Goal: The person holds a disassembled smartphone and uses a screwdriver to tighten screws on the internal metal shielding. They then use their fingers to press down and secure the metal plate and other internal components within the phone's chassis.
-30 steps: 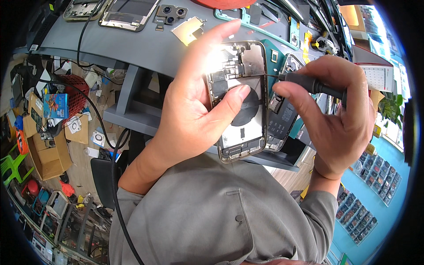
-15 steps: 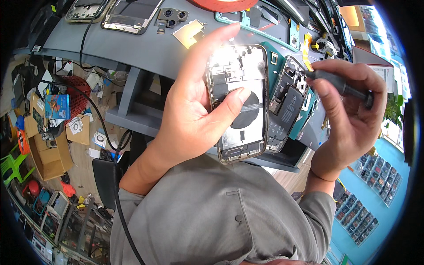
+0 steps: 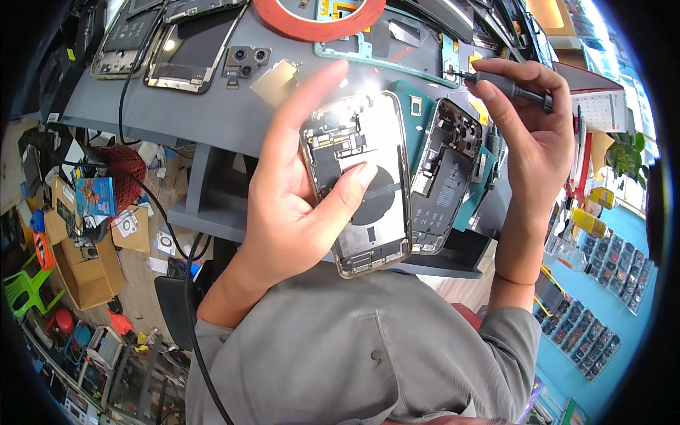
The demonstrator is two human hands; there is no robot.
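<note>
My left hand [image 3: 283, 219] grips an opened phone housing [image 3: 389, 241], tilted, its inside facing up. The thumb lies over the round black pad in its middle; the other fingers reach round the left edge. Glare washes out the housing's top. In my right hand [image 3: 528, 142], raised at the right, is a dark screwdriver [image 3: 510, 86] pinched between thumb and fingers. Its thin tip points left, beside the teal frame [image 3: 382, 62] and apart from the housing. A second opened phone [image 3: 446, 180], battery and inner parts showing, lies just right of the housing on a teal mat [image 3: 402, 95].
Across the grey bench [image 3: 170, 106] lie a camera module [image 3: 248, 64], a gold sheet [image 3: 275, 83], a red tape roll [image 3: 283, 28] and a detached phone screen [image 3: 191, 60]. A black cable [image 3: 131, 92] hangs over the left edge. Cardboard boxes [image 3: 92, 273] stand on the floor.
My right hand has lifted the screwdriver up and left, away from the second phone's top. The housing in my left hand sits lower and further left in view; the view itself has shifted.
</note>
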